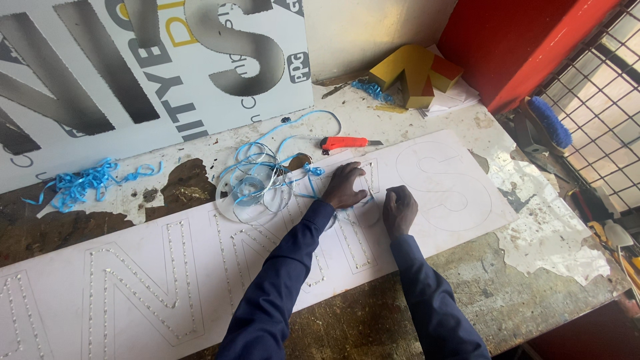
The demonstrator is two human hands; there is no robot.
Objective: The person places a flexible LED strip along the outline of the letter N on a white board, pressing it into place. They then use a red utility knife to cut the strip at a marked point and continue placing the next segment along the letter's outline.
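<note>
Two dark blue sleeves [287, 280] come in from the near edge and reach across a worn, paint-flaked table [533, 247]. Under them lies a long white board [200, 267] cut with large letter outlines, running from the near left to the far right. The outlines on its left and middle are lined with rows of small clear dots; the curved letter at its right end shows only a thin drawn line.

The left hand [343, 187] rests flat on the board, fingers spread and pressing down at an upright letter outline, grasping nothing. The right hand [399, 210] sits just beside it, to the right, curled into a loose fist on the board; what it pinches, if anything, is too small to tell.

Just left of the left hand stands a clear plastic spool [252, 193] with thin blue strip [280, 150] looping loosely off it toward the far side. A red utility knife [347, 142] lies beyond the hands, near the board's far edge. A tangle of blue scraps [87, 181] lies at far left. A large printed sign panel [133, 73] leans at the back, with a yellow and red block letter [413, 77] to its right. A blue brush [550, 123] lies at far right by a wire grille.
</note>
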